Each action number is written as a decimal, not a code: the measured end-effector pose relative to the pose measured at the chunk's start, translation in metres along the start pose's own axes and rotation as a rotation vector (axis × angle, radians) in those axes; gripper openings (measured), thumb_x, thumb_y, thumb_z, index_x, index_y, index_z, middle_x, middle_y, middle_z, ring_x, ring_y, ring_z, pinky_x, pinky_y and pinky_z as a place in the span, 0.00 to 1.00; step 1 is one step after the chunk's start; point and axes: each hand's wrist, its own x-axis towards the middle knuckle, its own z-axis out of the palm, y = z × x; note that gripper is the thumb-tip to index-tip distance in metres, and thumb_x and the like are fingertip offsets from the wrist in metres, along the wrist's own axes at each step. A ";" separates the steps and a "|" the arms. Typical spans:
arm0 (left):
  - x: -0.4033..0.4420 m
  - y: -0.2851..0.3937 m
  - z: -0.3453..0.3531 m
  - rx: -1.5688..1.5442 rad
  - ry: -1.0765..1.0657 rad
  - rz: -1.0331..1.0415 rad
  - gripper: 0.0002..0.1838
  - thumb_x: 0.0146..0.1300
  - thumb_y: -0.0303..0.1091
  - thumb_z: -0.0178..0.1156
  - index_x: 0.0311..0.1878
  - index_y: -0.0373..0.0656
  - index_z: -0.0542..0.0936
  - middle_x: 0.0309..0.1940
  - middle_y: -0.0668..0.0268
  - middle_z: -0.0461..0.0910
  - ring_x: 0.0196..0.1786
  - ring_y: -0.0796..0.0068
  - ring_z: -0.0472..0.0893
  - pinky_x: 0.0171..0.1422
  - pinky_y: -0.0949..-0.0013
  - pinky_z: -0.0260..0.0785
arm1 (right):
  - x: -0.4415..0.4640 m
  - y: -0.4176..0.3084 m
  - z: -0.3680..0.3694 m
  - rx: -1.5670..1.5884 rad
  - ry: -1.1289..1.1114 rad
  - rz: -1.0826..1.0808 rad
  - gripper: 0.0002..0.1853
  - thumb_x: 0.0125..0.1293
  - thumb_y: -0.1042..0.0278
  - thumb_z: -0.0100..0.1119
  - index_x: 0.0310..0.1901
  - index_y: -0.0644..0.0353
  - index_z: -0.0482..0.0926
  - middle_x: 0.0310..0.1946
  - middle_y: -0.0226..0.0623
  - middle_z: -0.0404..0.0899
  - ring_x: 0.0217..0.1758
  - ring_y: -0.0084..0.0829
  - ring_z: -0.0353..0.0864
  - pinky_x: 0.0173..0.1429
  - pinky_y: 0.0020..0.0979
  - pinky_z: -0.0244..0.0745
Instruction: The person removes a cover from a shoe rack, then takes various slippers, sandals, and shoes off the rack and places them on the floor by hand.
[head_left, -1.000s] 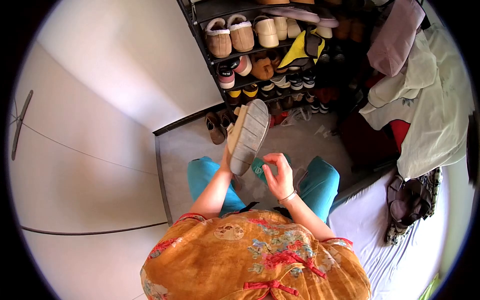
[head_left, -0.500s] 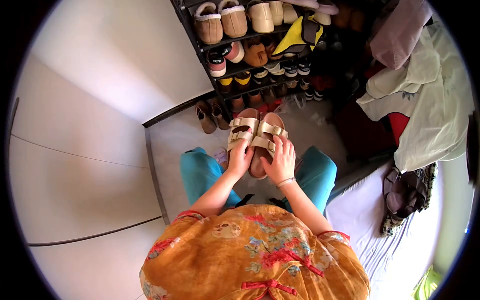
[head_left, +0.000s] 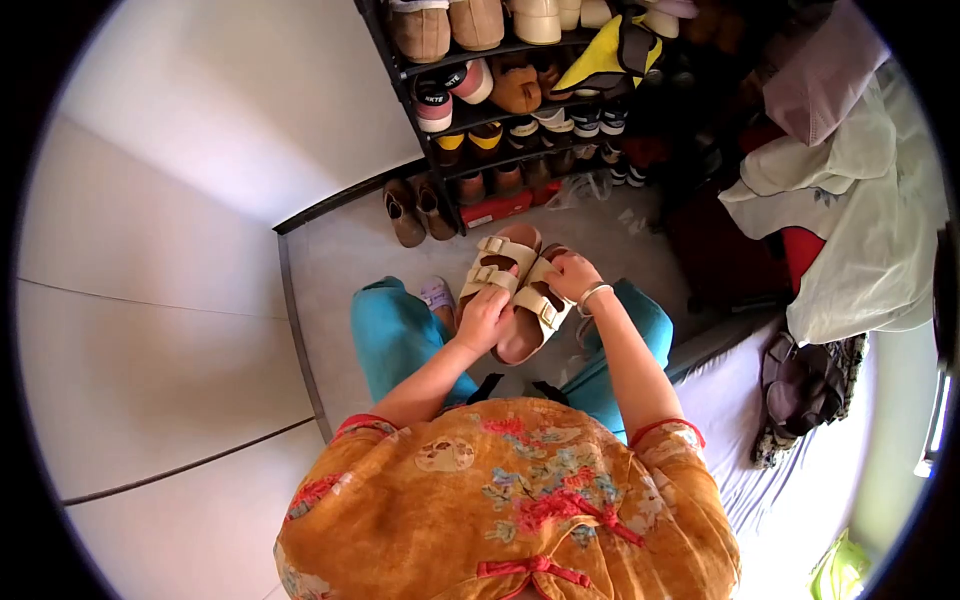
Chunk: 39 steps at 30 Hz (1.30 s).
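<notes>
In the head view, the left grip (head_left: 486, 316) was curled closed on the left sandal (head_left: 504, 252), which lay just ahead; the right grip (head_left: 573, 276) bent over the right sandal (head_left: 536, 308), closure unclear. Both seemed light, springy-soled, best held by the edges.

In the middle of the frame, a person's left hand (head_left: 487, 318) holds the left sandal (head_left: 484, 277) with fingers over its rear strap, while the right hand (head_left: 575, 276), a bracelet (head_left: 596, 291) at its wrist, curls over the front strap of the right sandal (head_left: 520, 338). The two cream sandals touch side by side, above blue trousers (head_left: 388, 337). A black shoe rack (head_left: 414, 120) full of shoes fills the top centre, with brown shoes (head_left: 404, 216) and a red box (head_left: 496, 208) at its foot. White cloth (head_left: 850, 250) hangs at upper right; dark clothing (head_left: 802, 390) lies on a pale sheet (head_left: 730, 475) at lower right
</notes>
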 end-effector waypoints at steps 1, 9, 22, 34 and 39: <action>-0.001 0.001 0.000 0.017 -0.025 -0.001 0.10 0.47 0.19 0.57 0.34 0.37 0.69 0.52 0.52 0.74 0.40 0.50 0.74 0.42 0.57 0.69 | -0.004 0.000 -0.002 0.051 -0.034 -0.039 0.24 0.53 0.49 0.61 0.43 0.63 0.78 0.35 0.51 0.81 0.41 0.49 0.80 0.46 0.42 0.74; 0.010 0.002 -0.004 0.125 -0.008 0.158 0.10 0.49 0.24 0.58 0.36 0.37 0.71 0.65 0.55 0.66 0.62 0.51 0.69 0.58 0.55 0.64 | -0.035 -0.021 0.028 0.009 0.122 -0.208 0.55 0.40 0.60 0.72 0.71 0.52 0.49 0.53 0.58 0.66 0.57 0.57 0.66 0.62 0.46 0.65; 0.036 0.012 -0.011 0.188 -0.044 0.127 0.13 0.52 0.28 0.61 0.39 0.37 0.71 0.65 0.53 0.65 0.68 0.51 0.63 0.64 0.52 0.59 | -0.014 -0.040 0.020 0.014 0.456 -0.197 0.37 0.42 0.77 0.59 0.60 0.50 0.66 0.47 0.50 0.69 0.51 0.53 0.68 0.57 0.46 0.67; 0.033 -0.072 -0.062 -0.090 0.350 -0.056 0.13 0.50 0.26 0.65 0.33 0.41 0.68 0.58 0.51 0.72 0.57 0.44 0.70 0.56 0.58 0.65 | 0.030 0.044 -0.015 -0.210 0.437 -0.125 0.35 0.42 0.80 0.60 0.57 0.48 0.68 0.50 0.48 0.67 0.57 0.54 0.65 0.62 0.45 0.65; 0.038 -0.084 -0.080 -0.172 0.472 -0.090 0.12 0.51 0.23 0.63 0.29 0.40 0.67 0.61 0.46 0.69 0.65 0.43 0.66 0.65 0.56 0.58 | 0.046 0.079 -0.010 -0.395 0.314 0.127 0.35 0.45 0.78 0.63 0.58 0.45 0.66 0.50 0.47 0.67 0.58 0.51 0.66 0.60 0.46 0.67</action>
